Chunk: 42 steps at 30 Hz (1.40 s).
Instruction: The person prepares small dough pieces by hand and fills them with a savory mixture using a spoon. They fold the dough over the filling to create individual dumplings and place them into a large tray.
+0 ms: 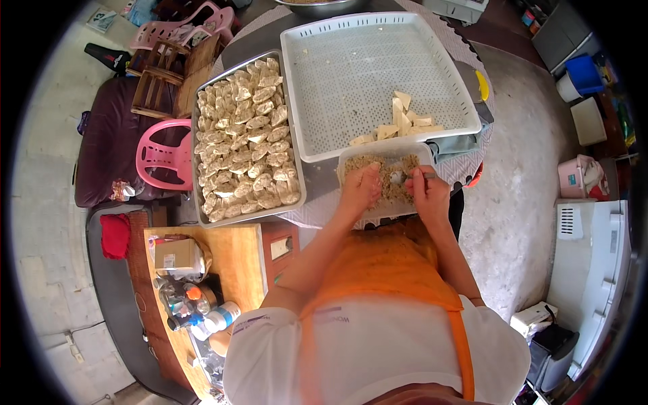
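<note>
Both my hands are over a translucent plastic container [349, 151] of crumbly brown minced filling [362, 161]. My right hand [429, 192] grips a metal spoon [397, 177], its bowl down at the filling. My left hand [361, 188] is curled over the container's left side; whether anything sits in its fingers is hidden. Just beyond is a white perforated plastic tray [334, 91], with several pale cut wedges [402, 121], perhaps tofu, heaped at its near right corner. To the left, a metal tray [301, 185] holds closely packed rows of pale stuffed pieces [243, 142].
The trays stand on a cloth-covered table [320, 174], with a metal bowl [324, 6] at its far edge. A pink plastic chair [162, 154] is left of the metal tray. Nearer, a wooden cabinet [243, 253] carries a cardboard box [174, 253] and bottles [223, 316].
</note>
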Available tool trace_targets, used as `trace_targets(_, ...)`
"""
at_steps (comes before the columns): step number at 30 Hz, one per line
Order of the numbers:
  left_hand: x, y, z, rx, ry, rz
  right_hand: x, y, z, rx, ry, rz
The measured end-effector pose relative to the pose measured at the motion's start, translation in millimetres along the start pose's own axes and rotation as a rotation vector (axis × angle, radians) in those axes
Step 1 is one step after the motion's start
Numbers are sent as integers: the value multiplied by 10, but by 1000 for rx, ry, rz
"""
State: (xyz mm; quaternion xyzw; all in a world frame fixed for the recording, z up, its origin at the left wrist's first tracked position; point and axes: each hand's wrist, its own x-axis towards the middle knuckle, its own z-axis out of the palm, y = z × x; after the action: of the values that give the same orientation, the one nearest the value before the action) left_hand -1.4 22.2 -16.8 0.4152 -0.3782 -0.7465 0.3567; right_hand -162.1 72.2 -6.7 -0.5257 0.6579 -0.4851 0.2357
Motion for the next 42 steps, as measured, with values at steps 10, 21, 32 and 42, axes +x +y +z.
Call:
trace_targets(10, 193, -324, -232, 1001, 96, 594, -33, 30, -61, 187, 26, 38)
trace_targets(21, -25, 248, 86, 200, -98, 456, 120, -175, -188, 747, 23, 389)
trace_targets(32, -8, 229, 17, 67, -29, 170, 173, -188, -211, 604, 60, 292)
trace_targets(42, 48, 164, -53, -424, -109, -124, 66, -31, -30, 433, -16, 233)
